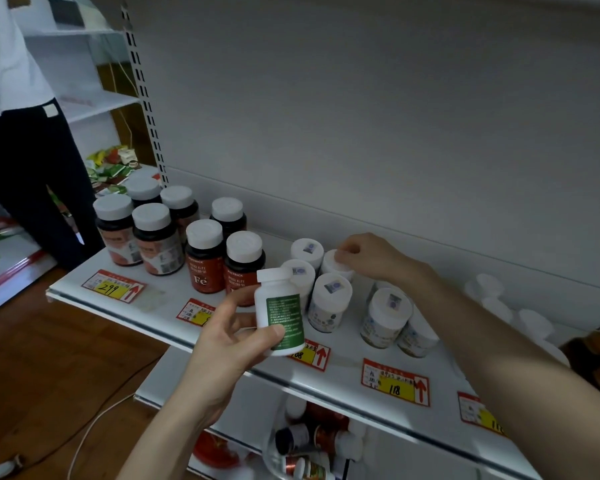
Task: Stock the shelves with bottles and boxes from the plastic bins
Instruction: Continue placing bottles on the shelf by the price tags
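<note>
Grips: left hand (229, 332), green-label bottle (283, 317); right hand (368, 258), cap (332, 267)

Single head-worn view, wide-angle, straight lines bowed near the edges. It looks forward and down onto a white shelf (174, 285) running diagonally from mid-left to lower right. The back panel (395, 98) fills the upper right. Close range: both forearms enter from the bottom edge. The left hand (229, 337) grips a green-label bottle (281, 317) just below centre, and the right hand (371, 258) pinches a white bottle (336, 268) right of centre. Lower shelf (160, 375) bottom centre, wooden floor (66, 358) lower left, another person (32, 161) upper left.
</note>
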A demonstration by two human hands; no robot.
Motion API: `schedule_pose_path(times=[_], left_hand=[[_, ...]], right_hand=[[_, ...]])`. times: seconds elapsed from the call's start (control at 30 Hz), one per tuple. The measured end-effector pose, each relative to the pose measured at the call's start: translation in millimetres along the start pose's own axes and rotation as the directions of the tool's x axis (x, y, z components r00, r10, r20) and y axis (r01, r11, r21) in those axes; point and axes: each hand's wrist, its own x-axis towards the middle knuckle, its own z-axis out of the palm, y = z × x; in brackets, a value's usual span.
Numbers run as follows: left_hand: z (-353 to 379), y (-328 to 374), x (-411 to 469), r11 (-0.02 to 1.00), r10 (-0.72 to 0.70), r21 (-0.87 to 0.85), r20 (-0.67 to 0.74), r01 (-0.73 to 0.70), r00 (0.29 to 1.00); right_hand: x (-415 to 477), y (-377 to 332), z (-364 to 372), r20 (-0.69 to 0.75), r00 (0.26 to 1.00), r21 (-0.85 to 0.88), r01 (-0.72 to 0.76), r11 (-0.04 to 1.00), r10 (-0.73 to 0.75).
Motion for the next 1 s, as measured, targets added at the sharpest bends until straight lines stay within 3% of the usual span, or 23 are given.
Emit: schedule_pose_path(times=[0.1, 0.23, 0.37, 0.53, 0.67, 0.77, 0.87, 1.0], left_hand=[[0.1, 1.2, -0.6, 1.0, 0.021, 0.008, 0.012, -0.021, 1.0], [2.3, 4.1, -1.9, 0.994, 0.089, 0.058, 0.042, -0.091, 0.995], [2.7, 2.4, 0.0, 0.972, 0.173, 0.149, 0.054, -0.18, 0.983], [0.9, 6.2, -3.2, 0.93, 0.247, 0.241, 0.142, -0.276, 0.958], [-7.9, 5.1, -4.9, 0.983, 0.13, 0.106, 0.186, -0.151, 0.974], [-12.9, 5.3, -8.0, 0.994, -0.027, -0.094, 0.215, 0.049, 0.976], [-14.3, 4.7, -14.8, 0.954, -0.193, -0.16, 0.319, 0.253, 0.928], [-5.6, 1.1, -24.1, 0.962, -0.176, -0.159, 0.269, 0.224, 0.947]], right_hand=[[-7.6, -4.1, 1.1, -0.039, 0.999, -0.019, 0.023, 1.0, -0.024], [-31.1, -27.2, -0.5, -0.266, 0.956, 0.135, 0.167, 0.977, -0.127], [-66.7, -60.7, 1.5, -0.163, 0.976, 0.424, 0.2, 0.883, -0.143], [-92.3, -79.4, 9.6, -0.073, 0.984, 0.426, 0.176, 0.887, -0.161], [-102.6, -80.9, 8.2, -0.087, 0.989, 0.534, 0.145, 0.833, -0.116], [-108.4, -78.6, 5.1, -0.084, 0.991, 0.676, 0.131, 0.725, -0.101], [-115.3, -74.6, 7.6, -0.064, 0.995, 0.736, 0.098, 0.67, -0.075], [-128.4, -72.0, 13.9, -0.112, 0.994, 0.759, 0.072, 0.647, 0.021]])
